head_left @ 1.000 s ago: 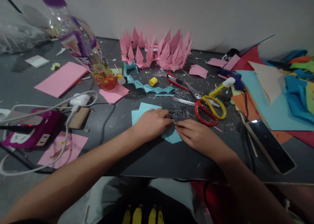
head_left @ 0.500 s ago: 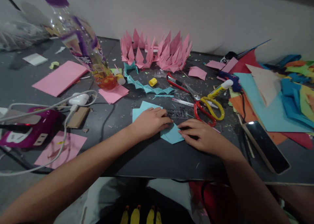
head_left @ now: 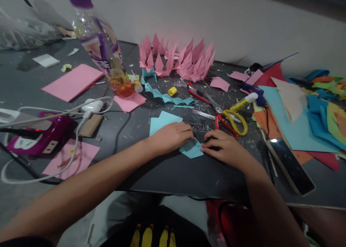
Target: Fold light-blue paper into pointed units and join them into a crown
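Observation:
A partly folded light blue paper (head_left: pixel 192 152) lies on the dark table between my two hands. My left hand (head_left: pixel 174 136) rests on its left part, fingers bent together and gripping it down; their tips are partly hidden. At the paper's right corner, the thumb and forefinger of my right hand (head_left: pixel 226 149) pinch a small flap. More light blue sheets (head_left: pixel 164 121) stick out from behind my left hand. A clear ruler (head_left: pixel 201 126) lies just beyond my fingers.
Scissors (head_left: pixel 232 122), a glue stick (head_left: pixel 243 102) and a red cutter (head_left: pixel 197 92) lie beyond my right hand. A phone (head_left: pixel 292 166) sits to the right. Pink folded pieces (head_left: pixel 194 65) stand at the back. A tall bottle (head_left: pixel 105 56) and cables (head_left: pixel 77 142) occupy the left.
The view has shifted slightly. My right fingertips have drawn together at the paper's right corner, where a crease now shows. My left hand stays on the paper.

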`<state>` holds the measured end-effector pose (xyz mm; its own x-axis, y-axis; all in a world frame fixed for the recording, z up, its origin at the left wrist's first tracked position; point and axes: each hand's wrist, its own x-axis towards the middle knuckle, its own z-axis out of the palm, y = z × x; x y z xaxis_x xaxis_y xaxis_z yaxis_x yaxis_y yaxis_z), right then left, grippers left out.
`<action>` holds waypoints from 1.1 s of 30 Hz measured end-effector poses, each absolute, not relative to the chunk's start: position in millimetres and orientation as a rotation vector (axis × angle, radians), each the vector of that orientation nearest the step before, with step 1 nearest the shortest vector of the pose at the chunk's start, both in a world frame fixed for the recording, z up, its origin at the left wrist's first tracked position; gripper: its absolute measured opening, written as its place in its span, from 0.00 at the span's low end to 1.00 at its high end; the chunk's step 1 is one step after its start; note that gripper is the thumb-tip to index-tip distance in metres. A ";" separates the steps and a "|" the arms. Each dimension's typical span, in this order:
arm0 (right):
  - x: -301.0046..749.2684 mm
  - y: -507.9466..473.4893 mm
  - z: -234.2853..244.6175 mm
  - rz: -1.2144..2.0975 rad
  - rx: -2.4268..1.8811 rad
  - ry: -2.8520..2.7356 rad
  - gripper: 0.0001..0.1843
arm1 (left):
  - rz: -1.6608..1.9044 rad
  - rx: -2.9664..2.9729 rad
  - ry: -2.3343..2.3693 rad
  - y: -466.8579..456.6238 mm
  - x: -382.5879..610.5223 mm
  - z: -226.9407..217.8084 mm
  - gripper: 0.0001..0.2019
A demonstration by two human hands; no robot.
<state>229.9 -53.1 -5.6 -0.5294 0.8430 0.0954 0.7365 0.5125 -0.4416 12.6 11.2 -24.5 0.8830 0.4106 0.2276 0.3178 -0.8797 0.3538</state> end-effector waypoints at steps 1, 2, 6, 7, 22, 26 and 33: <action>229.4 -53.4 -4.6 0.537 -1.341 -2.454 0.10 | 0.443 2.682 0.519 11.7 12.2 -24.4 0.06; 229.0 -53.6 -3.4 0.570 -1.360 -2.446 0.10 | 0.460 2.616 0.509 12.4 11.0 -23.4 0.06; 226.8 -54.8 -0.2 0.655 -1.424 -2.409 0.07 | 0.518 2.392 0.499 15.0 -0.8 -9.4 0.04; 226.0 -54.9 -0.2 0.657 -1.438 -2.400 0.07 | 0.485 2.364 0.473 15.2 -4.3 -4.4 0.04; 219.0 -58.4 1.2 0.641 -1.266 -2.514 0.09 | 0.122 2.536 0.412 6.0 -4.2 3.0 0.05; 213.2 -59.7 0.4 0.606 -1.229 -2.537 0.08 | 0.119 2.492 0.519 3.1 -0.2 -0.4 0.04; 209.4 -64.3 -3.3 0.426 -1.000 -2.686 0.13 | 0.156 2.564 0.582 1.8 2.2 -2.7 0.03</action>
<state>209.4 -64.3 -3.3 -0.7355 0.6662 0.1238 0.5951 0.7224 -0.3522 2.2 1.8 -2.7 0.9018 0.4321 0.0006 0.3744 -0.7821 0.4981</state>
